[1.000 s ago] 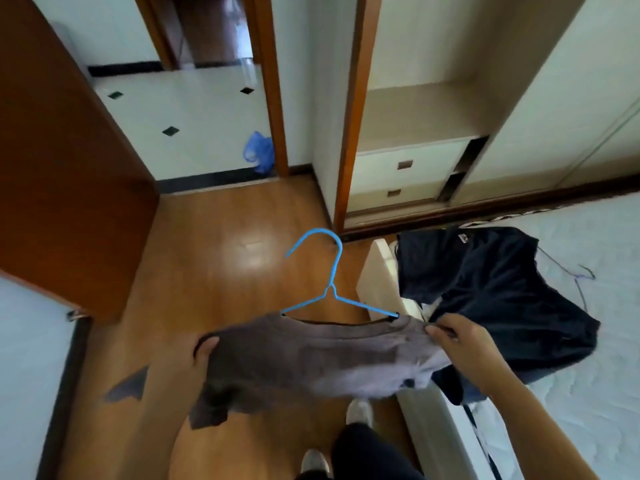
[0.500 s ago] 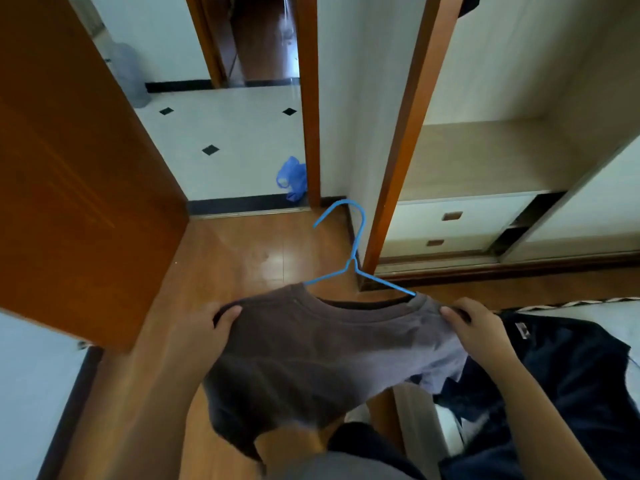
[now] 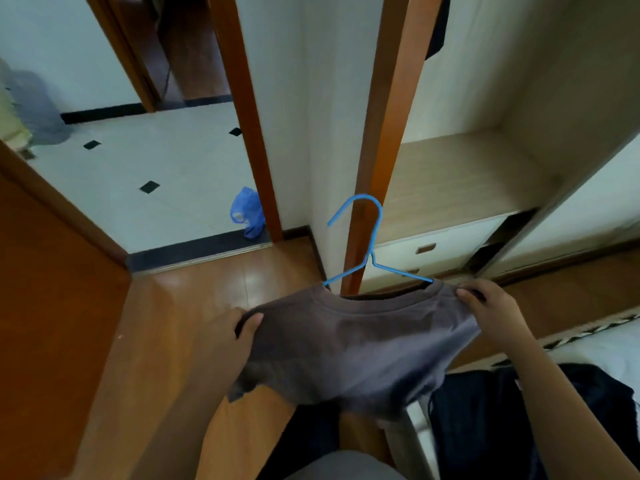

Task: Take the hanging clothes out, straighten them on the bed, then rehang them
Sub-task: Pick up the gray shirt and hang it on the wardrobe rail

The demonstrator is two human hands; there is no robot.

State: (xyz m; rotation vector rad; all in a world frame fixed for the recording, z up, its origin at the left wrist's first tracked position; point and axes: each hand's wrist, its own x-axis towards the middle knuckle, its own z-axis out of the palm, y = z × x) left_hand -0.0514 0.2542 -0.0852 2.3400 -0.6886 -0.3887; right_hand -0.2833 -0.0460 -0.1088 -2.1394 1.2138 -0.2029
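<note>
A grey-brown T-shirt [image 3: 356, 344] hangs on a blue wire hanger [image 3: 372, 251], held in the air in front of me. My left hand [image 3: 232, 327] grips the shirt's left shoulder. My right hand [image 3: 491, 306] grips the right shoulder. The hanger's hook points up, in front of the wardrobe's orange post [image 3: 381, 133]. A dark navy garment [image 3: 491, 420] lies on the white bed [image 3: 595, 344] at the lower right. Another dark garment [image 3: 437, 26] hangs inside the wardrobe at the top.
The open wardrobe has a wooden shelf [image 3: 460, 174] and drawers [image 3: 436, 247] below it. An orange door [image 3: 52, 289] stands open at the left. A blue plastic bag [image 3: 247, 211] lies in the tiled doorway. Wood floor lies under me.
The view has lifted and turned from the bed toward the wardrobe. The shirt on its hanger has risen with both hands, and the hook now stands before the wardrobe post.
</note>
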